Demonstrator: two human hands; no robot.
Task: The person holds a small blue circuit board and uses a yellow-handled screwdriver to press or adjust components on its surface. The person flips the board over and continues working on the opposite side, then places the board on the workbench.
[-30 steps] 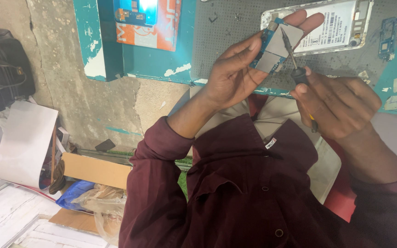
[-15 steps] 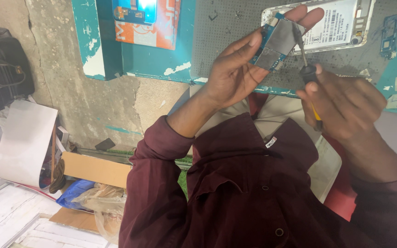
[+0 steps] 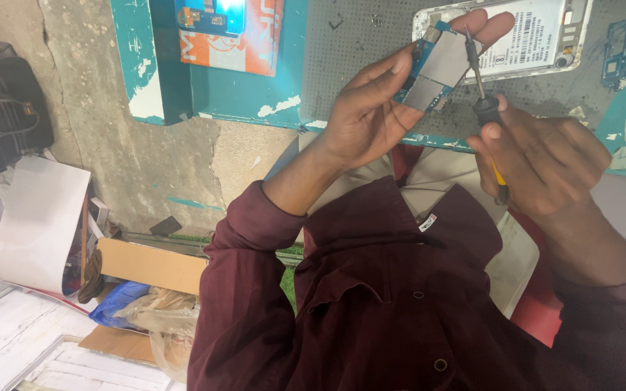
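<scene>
The left hand [image 3: 367, 116] pinches a small phone circuit board [image 3: 440, 69] between its thumb and fingertips, and the board sits right at the tips of those fingers. The right hand [image 3: 545, 163] is wrapped tight around a little screwdriver [image 3: 483, 108] with a black and yellow handle. The thin metal tip points up from the thumb and touches the board's silver cover. A moment ago the board was tilted more and the tip sat a bit lower; now the board faces the tool more flatly. Just past the fingertips an opened phone [image 3: 537, 36] lies on a grey work mat [image 3: 371, 43].
</scene>
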